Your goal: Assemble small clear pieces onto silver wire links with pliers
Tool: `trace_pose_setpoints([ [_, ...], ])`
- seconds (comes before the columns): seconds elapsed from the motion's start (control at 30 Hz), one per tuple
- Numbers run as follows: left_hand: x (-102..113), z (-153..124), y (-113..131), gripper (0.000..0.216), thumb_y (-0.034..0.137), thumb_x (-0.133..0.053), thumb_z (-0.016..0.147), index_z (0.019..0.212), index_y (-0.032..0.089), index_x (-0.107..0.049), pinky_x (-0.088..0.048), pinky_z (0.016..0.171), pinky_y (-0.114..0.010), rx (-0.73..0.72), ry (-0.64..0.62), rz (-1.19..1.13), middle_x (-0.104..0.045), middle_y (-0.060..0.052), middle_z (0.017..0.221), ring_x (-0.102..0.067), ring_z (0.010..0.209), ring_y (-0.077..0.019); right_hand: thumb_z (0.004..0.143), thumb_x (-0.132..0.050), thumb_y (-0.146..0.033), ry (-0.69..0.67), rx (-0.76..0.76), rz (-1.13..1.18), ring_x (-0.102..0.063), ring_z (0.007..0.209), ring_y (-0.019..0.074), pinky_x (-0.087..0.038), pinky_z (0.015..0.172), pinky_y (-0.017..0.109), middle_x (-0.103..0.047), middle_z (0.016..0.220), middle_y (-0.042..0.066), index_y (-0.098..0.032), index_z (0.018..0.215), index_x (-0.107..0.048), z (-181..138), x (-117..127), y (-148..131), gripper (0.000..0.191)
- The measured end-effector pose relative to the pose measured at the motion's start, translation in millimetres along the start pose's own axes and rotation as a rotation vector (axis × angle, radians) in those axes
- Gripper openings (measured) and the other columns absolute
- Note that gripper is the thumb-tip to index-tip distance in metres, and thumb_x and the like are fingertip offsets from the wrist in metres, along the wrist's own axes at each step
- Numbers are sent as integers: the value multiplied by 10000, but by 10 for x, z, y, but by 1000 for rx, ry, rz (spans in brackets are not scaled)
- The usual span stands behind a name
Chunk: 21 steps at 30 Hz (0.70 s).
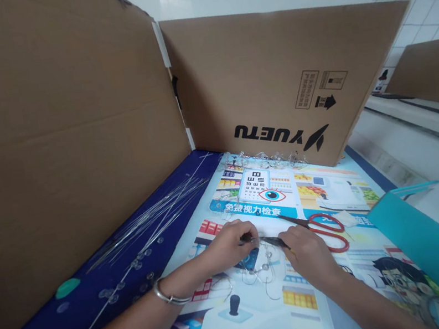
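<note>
My left hand [232,242] is closed in a pinch, with a small dark thing [247,237] at its fingertips whose kind I cannot make out. My right hand [308,253] grips dark pliers [273,241], their narrow tip pointing left and almost meeting the left fingers. Below the fingertips hangs or lies a strand of clear beads [258,273] on thin wire, with loose curved ends over the printed sheet. Just beyond the right hand lie red-handled scissors [327,233], blades toward the left. The palm hides the pliers' handles.
Cardboard walls [67,111] stand at the left and back. Long thin wires [148,216] and loose clear beads [110,294] lie on the blue surface at left. More clear pieces [269,157] line the back wall's foot. A teal folder [431,247] lies at right on the printed sheet [247,328].
</note>
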<state>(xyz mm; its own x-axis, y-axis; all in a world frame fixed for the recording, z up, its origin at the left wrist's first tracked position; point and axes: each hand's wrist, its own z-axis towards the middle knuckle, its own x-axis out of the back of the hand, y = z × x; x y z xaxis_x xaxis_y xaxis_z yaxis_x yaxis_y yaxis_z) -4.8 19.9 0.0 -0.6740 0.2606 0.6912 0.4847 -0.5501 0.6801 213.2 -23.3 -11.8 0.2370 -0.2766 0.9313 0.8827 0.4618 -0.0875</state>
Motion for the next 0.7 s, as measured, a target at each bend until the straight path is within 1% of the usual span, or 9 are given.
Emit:
trace_pose_setpoints([
  [0.13, -13, 1, 12, 57, 159, -562, 758, 810, 178, -577, -392, 621, -197, 28, -8, -61, -587, 26, 743, -519, 661, -103, 803, -508, -142, 30, 35, -28, -504, 800, 171, -358, 718, 270, -562, 756, 33, -189, 832, -594, 38, -3, -11, 103],
  [0.27, -22, -6, 17, 85, 167, -569, 750, 834, 177, -553, -398, 601, -189, 45, -45, -103, -577, 25, 751, -517, 656, -99, 796, -492, -121, 39, 77, -66, -483, 733, 156, -339, 662, 264, -535, 714, 27, -185, 777, -587, 82, 11, -24, 115],
  [0.37, -12, -7, 9, 112, 164, -563, 749, 857, 180, -542, -404, 602, -191, 47, -63, -127, -575, 23, 768, -516, 663, -101, 798, -472, -108, 56, 89, -101, -466, 722, 161, -329, 667, 275, -522, 699, 27, -185, 759, -583, 92, 10, -32, 141],
  [0.53, 36, -2, 10, 95, 158, -526, 772, 863, 181, -540, -413, 626, -196, 44, -103, -156, -578, 18, 782, -516, 678, -102, 797, -459, -102, 67, 100, -154, -446, 726, 172, -316, 669, 290, -509, 695, 35, -184, 756, -584, 86, 3, -32, 155],
  [0.7, 50, -3, 14, 100, 132, -503, 774, 850, 179, -548, -409, 619, -193, 50, -97, -148, -575, 19, 762, -510, 673, -102, 830, -425, -108, 59, 123, -187, -432, 716, 175, -308, 684, 304, -506, 688, 38, -185, 749, -578, 88, 34, -31, 190],
])
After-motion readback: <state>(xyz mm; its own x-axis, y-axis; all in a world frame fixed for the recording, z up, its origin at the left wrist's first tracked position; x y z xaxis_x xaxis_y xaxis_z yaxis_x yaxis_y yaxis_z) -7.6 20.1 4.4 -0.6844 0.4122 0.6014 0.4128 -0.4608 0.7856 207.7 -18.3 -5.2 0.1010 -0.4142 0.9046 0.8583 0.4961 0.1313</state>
